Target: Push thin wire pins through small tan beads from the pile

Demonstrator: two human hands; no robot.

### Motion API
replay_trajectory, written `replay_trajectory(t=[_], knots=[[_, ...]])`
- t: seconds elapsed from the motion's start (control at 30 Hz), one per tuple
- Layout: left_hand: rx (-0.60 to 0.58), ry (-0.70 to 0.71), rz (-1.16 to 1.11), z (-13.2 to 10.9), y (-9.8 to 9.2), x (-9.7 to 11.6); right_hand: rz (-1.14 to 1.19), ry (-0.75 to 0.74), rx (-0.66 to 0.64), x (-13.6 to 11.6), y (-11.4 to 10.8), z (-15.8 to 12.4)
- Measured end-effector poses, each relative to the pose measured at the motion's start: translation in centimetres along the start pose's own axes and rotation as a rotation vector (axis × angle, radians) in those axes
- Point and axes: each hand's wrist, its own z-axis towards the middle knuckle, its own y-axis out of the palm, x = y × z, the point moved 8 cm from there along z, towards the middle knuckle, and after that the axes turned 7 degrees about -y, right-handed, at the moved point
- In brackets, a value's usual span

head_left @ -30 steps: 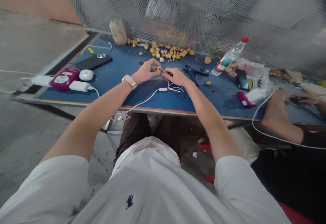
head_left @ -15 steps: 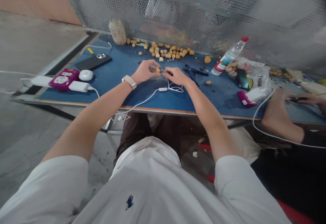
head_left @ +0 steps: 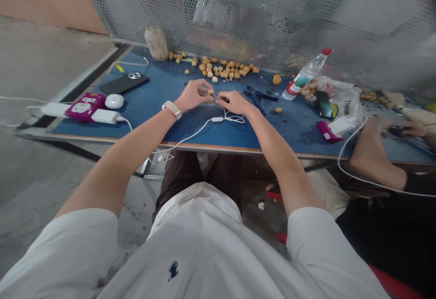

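Between the thumb and fingers of my left hand (head_left: 192,95) is a small round yellow-brown piece (head_left: 210,92), partly covered by the fingertips. My right hand (head_left: 235,102) is closed around a small tool with a thin metal end (head_left: 216,96) and a dark grip. The tool's end meets the round piece, or lies right beside it; I cannot tell which. Both hands are just above the blue tabletop (head_left: 204,138). Behind them lies a heap of similar round pieces (head_left: 231,70), a few of them paler. To the right of my right hand rest blue-handled pliers (head_left: 256,100).
A white cable (head_left: 200,131) loops below my hands. On the left are a black phone (head_left: 124,83), a white earbud case (head_left: 114,101), a purple power strip (head_left: 83,107) and a jar (head_left: 156,43). On the right stand a bottle (head_left: 303,79) and a co-worker's arm (head_left: 374,149). Perforated metal closes the back.
The tool in my right hand has shifted slightly left, its thin end now closer to the round piece. My left hand stays nearly in place.
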Motion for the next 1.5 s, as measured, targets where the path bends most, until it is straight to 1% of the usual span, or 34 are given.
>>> replay_trajectory(t=[0.3,0.53,0.6,0.7,0.8,0.9,1.07,1.17,1.3,1.5], knots=[[0.019,-0.025,0.019,-0.3,0.2,0.7,0.006,0.003,0.016,-0.1,-0.1,0.0],[-0.007,-0.017,-0.007,0.0,0.0,-0.4,0.006,0.04,-0.009,-0.1,0.0,0.2],[-0.013,-0.041,-0.022,0.0,0.1,-0.8,0.022,0.058,0.002,-0.2,0.0,0.3],[-0.007,-0.074,-0.081,0.0,0.1,-1.5,-0.049,0.073,0.007,-0.6,0.0,0.6],[0.018,-0.129,-0.155,0.0,-0.2,-2.1,-0.079,0.08,-0.035,-1.1,0.5,1.0],[0.024,-0.17,-0.189,-0.1,-0.4,-2.4,-0.096,0.11,-0.009,-1.4,0.3,1.3],[0.004,-0.165,-0.146,-0.3,-0.6,-2.3,-0.102,0.114,-0.056,-1.9,0.6,1.2],[-0.016,-0.179,-0.18,-0.1,-0.6,-2.8,-0.103,0.149,-0.051,-1.7,0.3,1.1],[-0.041,-0.184,-0.208,0.2,-0.6,-3.4,-0.069,0.141,-0.106,-1.9,0.6,1.0],[-0.049,-0.182,-0.224,0.4,-0.6,-3.9,-0.092,0.132,-0.071,-1.8,0.4,0.9]])
